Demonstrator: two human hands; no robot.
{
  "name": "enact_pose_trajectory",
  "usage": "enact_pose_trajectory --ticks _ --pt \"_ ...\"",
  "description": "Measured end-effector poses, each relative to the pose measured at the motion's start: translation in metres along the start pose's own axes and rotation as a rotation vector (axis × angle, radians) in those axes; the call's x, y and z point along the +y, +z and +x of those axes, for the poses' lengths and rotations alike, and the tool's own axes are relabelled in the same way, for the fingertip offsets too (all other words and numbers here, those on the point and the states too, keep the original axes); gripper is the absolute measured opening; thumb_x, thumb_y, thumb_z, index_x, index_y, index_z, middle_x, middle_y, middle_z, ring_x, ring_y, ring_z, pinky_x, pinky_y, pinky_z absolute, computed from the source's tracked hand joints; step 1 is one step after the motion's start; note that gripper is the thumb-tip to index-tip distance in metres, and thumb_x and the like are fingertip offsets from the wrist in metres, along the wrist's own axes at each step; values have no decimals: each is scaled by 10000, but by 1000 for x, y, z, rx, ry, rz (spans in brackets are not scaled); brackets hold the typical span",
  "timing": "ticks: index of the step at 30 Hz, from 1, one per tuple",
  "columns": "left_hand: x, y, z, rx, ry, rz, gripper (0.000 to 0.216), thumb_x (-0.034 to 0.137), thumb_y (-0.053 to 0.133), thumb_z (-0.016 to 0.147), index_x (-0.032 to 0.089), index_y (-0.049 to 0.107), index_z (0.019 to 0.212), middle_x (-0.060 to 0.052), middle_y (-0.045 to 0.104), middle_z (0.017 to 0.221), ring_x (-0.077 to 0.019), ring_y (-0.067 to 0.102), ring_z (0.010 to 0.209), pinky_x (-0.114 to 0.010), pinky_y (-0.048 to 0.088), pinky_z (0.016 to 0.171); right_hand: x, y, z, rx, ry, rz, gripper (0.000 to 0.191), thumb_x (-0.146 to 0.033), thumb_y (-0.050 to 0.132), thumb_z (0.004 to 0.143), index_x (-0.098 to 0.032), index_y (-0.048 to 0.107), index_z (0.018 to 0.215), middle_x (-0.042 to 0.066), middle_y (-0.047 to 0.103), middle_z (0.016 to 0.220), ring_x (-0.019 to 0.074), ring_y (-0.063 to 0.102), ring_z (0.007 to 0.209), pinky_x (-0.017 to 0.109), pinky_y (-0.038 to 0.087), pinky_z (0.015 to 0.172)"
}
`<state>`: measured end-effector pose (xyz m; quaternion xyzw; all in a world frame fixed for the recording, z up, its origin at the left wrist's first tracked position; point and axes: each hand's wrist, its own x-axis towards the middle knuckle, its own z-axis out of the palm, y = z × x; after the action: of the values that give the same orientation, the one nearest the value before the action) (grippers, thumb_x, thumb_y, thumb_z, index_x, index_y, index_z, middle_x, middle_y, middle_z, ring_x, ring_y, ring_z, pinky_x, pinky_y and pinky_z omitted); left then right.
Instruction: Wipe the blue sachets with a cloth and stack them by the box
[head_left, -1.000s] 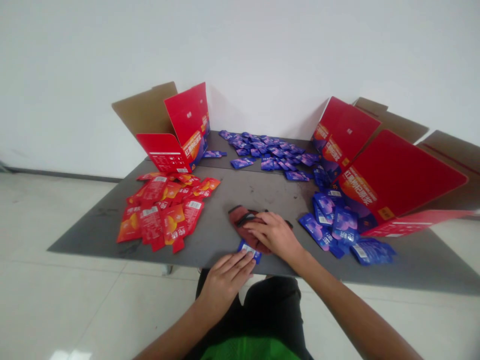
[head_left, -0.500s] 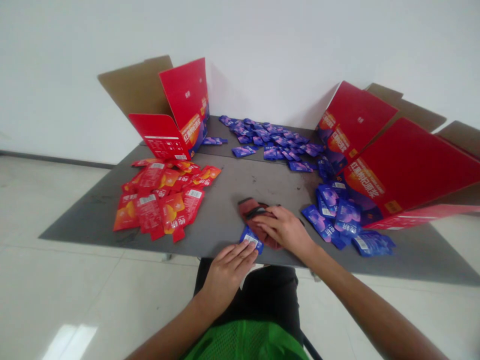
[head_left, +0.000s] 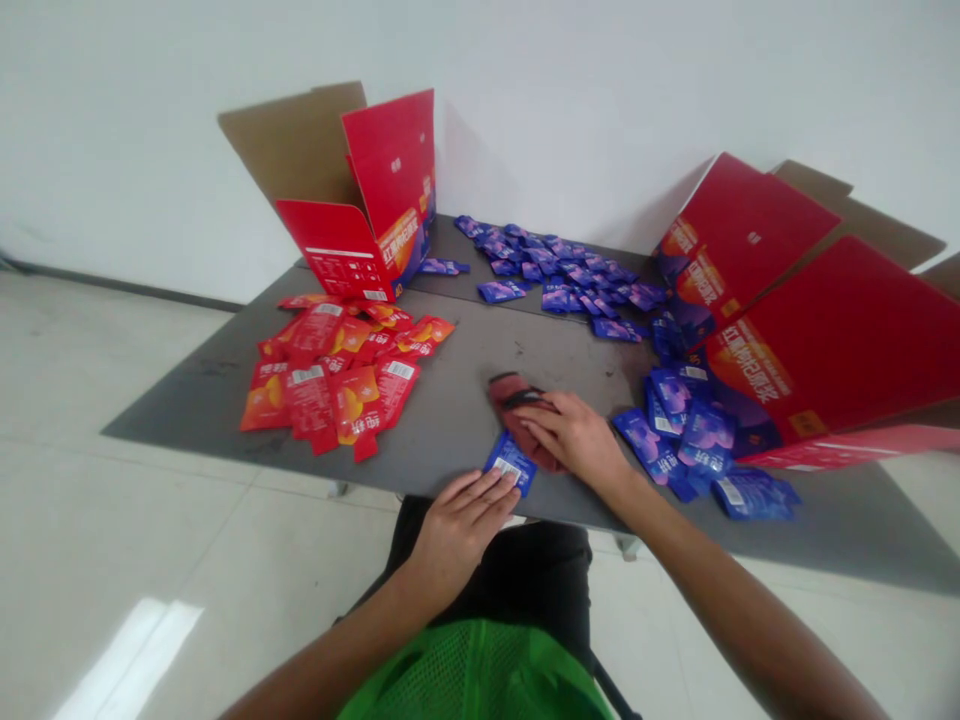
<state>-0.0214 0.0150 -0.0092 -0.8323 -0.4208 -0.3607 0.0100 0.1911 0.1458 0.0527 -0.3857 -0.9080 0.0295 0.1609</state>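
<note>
On the near edge of the grey table, a blue pouch with a white barcode label lies flat. My left hand rests on its lower part, fingers stretched out and pressing it to the tabletop. A folded reddish-brown cloth with a dark strip is gripped by my right hand, just above and to the right of the pouch. The cloth's lower end overlaps the pouch's right side. Part of the cloth is hidden under my right fingers.
Red-orange pouches are heaped at the left, before an open red carton. Blue pouches spread along the back. More blue pouches lie at the right beside red cartons. A white wall stands behind the grey table.
The view has shifted slightly, so the whole table sits a little differently. My right hand still grips the cloth and my left stays on the blue pouch, with little visible movement.
</note>
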Motion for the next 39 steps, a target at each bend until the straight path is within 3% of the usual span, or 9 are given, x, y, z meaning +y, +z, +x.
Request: enact_pose_trajectory --ticks 5,8,11,16,19,23,30,36,39 --pt "0 -1 1 -19 12 16 271 207 537 1065 181 669 1301 -38 704 1354 -187 652 1273 -387 482 1126 2 -24 5 196 93 0 310 -332 565 1032 -288 730 1289 102 688 1197 252 646 1078 400 547 952" --pt "1 -2 2 -28 -15 0 230 196 540 1057 181 727 1190 -45 761 1236 -191 707 1167 -401 498 1120 -28 -16 -11 76 -77 98 296 -349 572 1031 -342 721 1287 65 697 1174 217 650 1054 355 554 912" --pt "0 -3 2 -35 -17 -5 228 187 541 1052 176 731 1179 -48 766 1220 -196 714 1152 -405 501 1119 -20 -1 -10 -28 -116 100 287 -359 567 1035 -346 729 1272 57 704 1122 201 654 1019 332 553 887" --pt "-1 -3 2 -18 24 30 274 217 543 1063 176 668 1304 -41 712 1340 -185 660 1260 -377 493 1123 18 -13 13 106 94 -83 294 -349 563 1031 -278 761 1237 107 695 1106 253 636 1006 393 538 902" --pt "0 -1 1 -8 2 9 248 204 555 1054 177 694 1257 -43 747 1270 -188 689 1209 -388 498 1119 -12 -22 3 162 27 2 316 -351 546 1042 -284 725 1294 100 676 1184 240 622 1053 379 529 925" --pt "2 -2 2 -25 -48 -31 210 197 550 1047 188 759 1072 -38 804 1040 -188 749 1034 -403 525 1091 -44 -3 -12 -4 -142 131 279 -365 556 1041 -338 737 1251 55 693 1098 200 637 1003 327 546 877" --pt "1 -4 5 2 6 16 255 216 563 1051 172 691 1267 -51 733 1301 -193 685 1225 -386 518 1106 17 -12 16 125 114 -62 292 -351 562 1032 -283 764 1232 102 693 1070 249 637 981 394 547 885" --pt "4 -3 5 -25 -59 -19 204 192 553 1042 180 756 1039 -50 803 1049 -203 757 1025 -411 546 1071 -45 -12 -18 26 -95 102 279 -362 550 1041 -339 735 1249 60 690 1097 205 639 984 333 544 851" --pt "4 -3 5 -32 -46 -11 210 198 544 1049 184 744 1111 -54 795 1115 -211 746 1083 -416 545 1075 -29 7 -14 15 -65 110 278 -353 552 1042 -348 733 1254 52 694 1085 192 647 986 317 544 863"
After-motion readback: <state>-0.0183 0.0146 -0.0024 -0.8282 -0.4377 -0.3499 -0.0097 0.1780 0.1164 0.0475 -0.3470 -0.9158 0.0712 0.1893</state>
